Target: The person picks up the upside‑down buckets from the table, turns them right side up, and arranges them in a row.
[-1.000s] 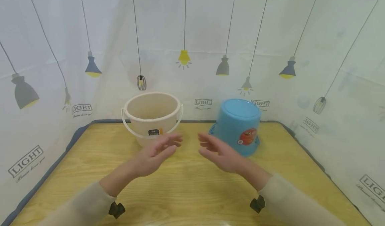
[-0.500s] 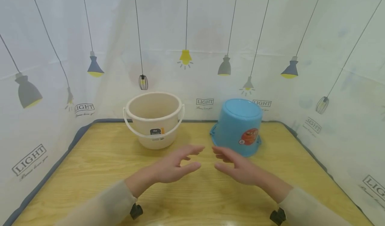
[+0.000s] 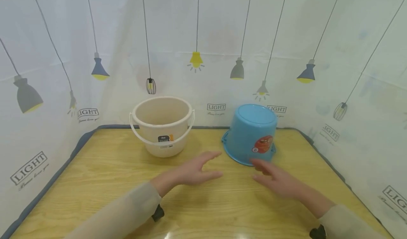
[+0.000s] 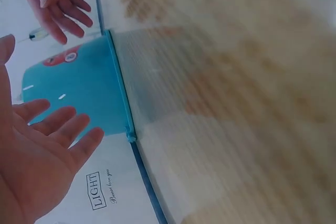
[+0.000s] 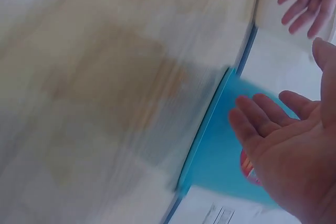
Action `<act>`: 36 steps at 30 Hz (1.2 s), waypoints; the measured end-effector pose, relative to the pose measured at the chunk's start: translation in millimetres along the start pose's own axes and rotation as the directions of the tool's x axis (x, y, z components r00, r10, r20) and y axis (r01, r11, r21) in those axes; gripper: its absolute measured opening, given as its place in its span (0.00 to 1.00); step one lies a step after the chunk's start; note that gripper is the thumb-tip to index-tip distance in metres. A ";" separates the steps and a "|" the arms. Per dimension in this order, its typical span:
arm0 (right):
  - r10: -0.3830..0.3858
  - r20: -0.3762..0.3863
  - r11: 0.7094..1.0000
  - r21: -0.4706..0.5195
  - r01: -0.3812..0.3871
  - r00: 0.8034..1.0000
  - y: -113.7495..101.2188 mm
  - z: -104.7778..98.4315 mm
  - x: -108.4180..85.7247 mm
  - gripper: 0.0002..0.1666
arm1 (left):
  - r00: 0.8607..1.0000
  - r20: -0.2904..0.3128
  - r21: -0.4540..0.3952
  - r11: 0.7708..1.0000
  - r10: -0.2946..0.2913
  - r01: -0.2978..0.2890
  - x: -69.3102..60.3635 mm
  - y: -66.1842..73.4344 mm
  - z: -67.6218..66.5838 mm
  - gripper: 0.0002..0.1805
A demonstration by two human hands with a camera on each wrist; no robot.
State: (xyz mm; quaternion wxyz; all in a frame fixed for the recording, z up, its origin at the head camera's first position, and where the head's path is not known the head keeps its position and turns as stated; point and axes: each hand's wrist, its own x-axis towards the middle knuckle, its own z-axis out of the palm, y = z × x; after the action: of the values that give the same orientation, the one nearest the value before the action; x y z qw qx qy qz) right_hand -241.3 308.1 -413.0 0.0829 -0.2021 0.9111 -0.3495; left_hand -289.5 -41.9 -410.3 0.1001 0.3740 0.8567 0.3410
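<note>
A blue bucket (image 3: 249, 136) stands upside down on the wooden table (image 3: 203, 203), a red sticker on its side. My left hand (image 3: 197, 170) hovers in front and to the left of it, fingers extended and thumb apart. Nearer the bucket's front, my right hand (image 3: 279, 180) is held with fingers extended, overlapping its lower edge in the head view. Both palms face inward and hold nothing. In the left wrist view the bucket (image 4: 79, 85) lies beyond my left fingers; in the right wrist view the bucket (image 5: 215, 150) is behind my right fingers.
An upright cream bucket (image 3: 163, 131) with a white handle hanging at its front stands at the back left. White sheeting (image 3: 216, 83) printed with lamps surrounds the back and sides of the table, with a dark blue strip along the edge.
Both hands have moved right, from between the two buckets to in front of the blue one. The gap between them has widened. Neither bucket has visibly shifted.
</note>
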 end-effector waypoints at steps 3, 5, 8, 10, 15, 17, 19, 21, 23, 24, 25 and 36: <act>0.027 -0.031 0.999 -0.046 -0.029 0.999 14.0 -10.5 -1.9 0.41 | 1.000 0.009 0.022 1.000 -0.022 0.022 12.9 -6.5 -0.6 0.45; 0.039 -0.050 0.997 -0.071 -0.043 0.998 23.2 -17.8 -2.8 0.42 | 0.999 0.017 0.039 0.999 -0.030 0.029 21.5 -10.6 -2.3 0.48; 0.068 -0.073 0.991 -0.113 -0.076 0.995 36.2 -28.1 -2.7 0.45 | 0.997 0.033 0.066 0.996 -0.064 0.062 32.6 -17.9 -5.5 0.51; 0.092 -0.082 0.983 -0.150 -0.104 0.992 44.2 -34.7 -1.5 0.47 | 0.995 0.047 0.074 0.993 -0.091 0.087 39.0 -21.7 -8.3 0.53; 0.125 -0.091 0.961 -0.238 -0.144 0.988 61.1 -47.4 7.7 0.52 | 0.986 0.063 0.046 0.988 -0.152 0.149 57.4 -34.1 -13.5 0.54; 0.122 -0.090 0.953 -0.268 -0.142 0.988 67.7 -50.5 12.6 0.53 | 0.985 0.061 0.031 0.986 -0.164 0.162 65.9 -40.2 -13.0 0.55; 0.131 -0.085 0.941 -0.303 -0.151 0.988 73.3 -52.5 16.7 0.55 | 0.984 0.056 0.004 0.986 -0.167 0.167 74.9 -46.3 -10.7 0.56; 0.147 -0.076 0.931 -0.326 -0.164 0.986 78.0 -53.8 20.3 0.58 | 0.984 0.049 0.002 0.986 -0.169 0.169 84.1 -51.3 -7.7 0.57; 0.180 -0.067 0.922 -0.336 -0.193 0.981 81.7 -54.5 24.2 0.61 | 0.984 0.036 0.024 0.984 -0.177 0.176 93.8 -55.3 -4.9 0.58; 0.194 -0.064 0.919 -0.338 -0.204 0.979 82.9 -54.7 26.2 0.63 | 0.983 0.027 0.048 0.982 -0.182 0.181 99.4 -58.6 -3.1 0.59; 0.204 -0.061 0.917 -0.337 -0.213 0.977 84.3 -54.8 28.4 0.64 | 0.980 0.021 0.069 0.978 -0.198 0.196 104.2 -60.5 -2.0 0.59; 0.217 -0.075 0.914 -0.334 -0.230 0.973 83.9 -51.0 44.6 0.73 | 0.948 -0.048 0.190 0.929 -0.315 0.319 144.7 -83.8 12.0 0.65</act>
State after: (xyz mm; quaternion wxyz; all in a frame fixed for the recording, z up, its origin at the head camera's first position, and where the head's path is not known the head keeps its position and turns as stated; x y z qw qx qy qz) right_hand -322.5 376.4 -431.8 0.0694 -0.1017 0.9762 -0.1786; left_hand -433.7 25.9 -462.4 0.1096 0.2359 0.9358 0.2379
